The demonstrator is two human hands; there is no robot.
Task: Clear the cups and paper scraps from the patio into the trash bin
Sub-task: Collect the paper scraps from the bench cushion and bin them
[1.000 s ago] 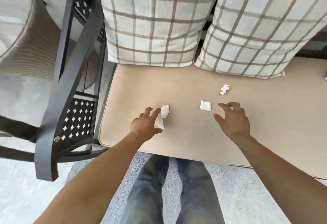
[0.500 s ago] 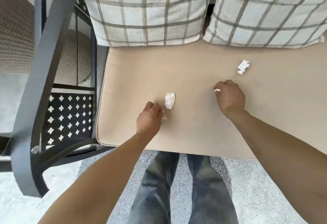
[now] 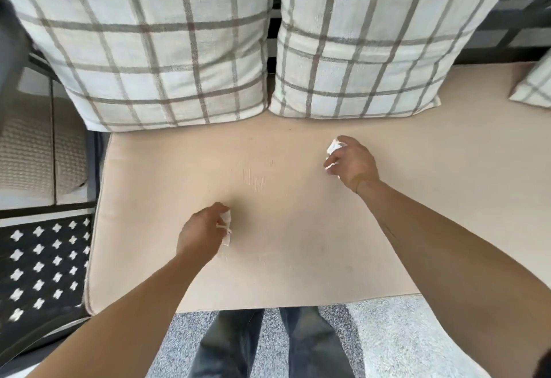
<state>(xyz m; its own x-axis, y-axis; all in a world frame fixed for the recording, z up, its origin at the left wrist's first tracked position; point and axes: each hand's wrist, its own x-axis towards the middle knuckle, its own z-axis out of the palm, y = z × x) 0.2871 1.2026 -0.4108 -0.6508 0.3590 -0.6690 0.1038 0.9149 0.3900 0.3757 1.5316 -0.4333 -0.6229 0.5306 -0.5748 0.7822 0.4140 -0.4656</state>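
Head view, hands [image 3: 202, 233] pinching paper scraps [image 3: 227, 228]

I'm looking down on a beige seat cushion [image 3: 268, 168] stretching across the view. Two plaid pillows lean at its back edge, touching: the left pillow [image 3: 155, 43] and the right pillow [image 3: 366, 40]. A third pillow's corner [image 3: 533, 85] peeks in at far right. Left of the cushion sits a dark metal panel with star cutouts [image 3: 44, 264]. Below, speckled grey flooring [image 3: 396, 339] and blue jeans [image 3: 268, 347].
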